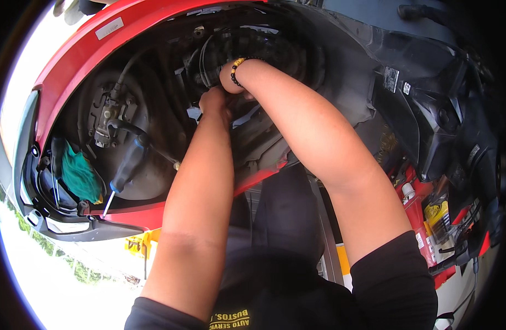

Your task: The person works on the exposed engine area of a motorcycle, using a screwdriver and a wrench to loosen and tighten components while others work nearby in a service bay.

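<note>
Both my arms reach into the dark cavity (170,82) of a scooter body, framed by red panels (71,66). My left hand (213,103) is bent in the middle of the cavity beside a small light-coloured piece (194,114); its fingers are mostly hidden. Right against it is my right hand (229,81), with a black-and-gold beaded bracelet (237,71) on the wrist. Its fingers are out of sight behind the wrist and the other hand. Dark hoses or cables (204,55) run just beyond both hands. Whatever they grip cannot be made out.
Left of my arms, a rounded grey tank (148,179) carries a fitting with a hose (105,118). A dark-handled screwdriver (125,169) and a green cloth or glove (80,175) lie near the tail. Black plastic panels (423,99) and a red tool tray (421,214) stand at right.
</note>
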A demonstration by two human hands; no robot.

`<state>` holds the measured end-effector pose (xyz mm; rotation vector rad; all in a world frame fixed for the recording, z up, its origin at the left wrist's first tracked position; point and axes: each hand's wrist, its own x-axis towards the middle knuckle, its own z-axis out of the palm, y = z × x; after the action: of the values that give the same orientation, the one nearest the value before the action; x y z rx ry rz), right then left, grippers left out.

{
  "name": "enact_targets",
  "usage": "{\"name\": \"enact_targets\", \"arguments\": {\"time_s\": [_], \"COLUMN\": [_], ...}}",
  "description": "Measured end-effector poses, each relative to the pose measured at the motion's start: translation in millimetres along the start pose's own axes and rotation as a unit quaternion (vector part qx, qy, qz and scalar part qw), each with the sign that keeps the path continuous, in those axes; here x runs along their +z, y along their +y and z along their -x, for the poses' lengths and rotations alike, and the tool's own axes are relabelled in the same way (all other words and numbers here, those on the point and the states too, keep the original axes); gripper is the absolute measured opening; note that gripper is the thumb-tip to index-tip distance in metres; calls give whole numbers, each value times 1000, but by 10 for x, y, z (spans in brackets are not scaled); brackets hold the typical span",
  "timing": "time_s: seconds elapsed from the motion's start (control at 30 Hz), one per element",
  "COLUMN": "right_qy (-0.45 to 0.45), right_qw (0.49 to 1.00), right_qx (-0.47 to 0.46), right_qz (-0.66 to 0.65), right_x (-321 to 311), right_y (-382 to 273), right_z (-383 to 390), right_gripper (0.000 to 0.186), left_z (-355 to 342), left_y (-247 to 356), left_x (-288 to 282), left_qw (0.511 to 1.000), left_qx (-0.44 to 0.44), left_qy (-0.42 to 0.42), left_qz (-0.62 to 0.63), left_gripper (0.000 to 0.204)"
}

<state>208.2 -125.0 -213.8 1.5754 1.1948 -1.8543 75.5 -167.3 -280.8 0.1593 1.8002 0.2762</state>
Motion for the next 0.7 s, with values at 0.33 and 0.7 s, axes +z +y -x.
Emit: {"name": "enact_targets", "arguments": {"time_s": [0.33, 0.7], "right_qy": [-8, 160], "right_qw": [981, 971], "right_qx": [-59, 42], "right_qz": [187, -170], "right_x": [39, 1023], "right_y": [159, 381], "right_z": [-326, 147], "right_gripper": [25, 35], "left_z": [-175, 73], "left_y": [-36, -63], "left_x": [34, 133], "left_qw": [999, 1000], "left_qx": [-35, 6], "left_qy": [-30, 28], "left_qz": [-21, -8], "left_gripper": [26, 17]}}
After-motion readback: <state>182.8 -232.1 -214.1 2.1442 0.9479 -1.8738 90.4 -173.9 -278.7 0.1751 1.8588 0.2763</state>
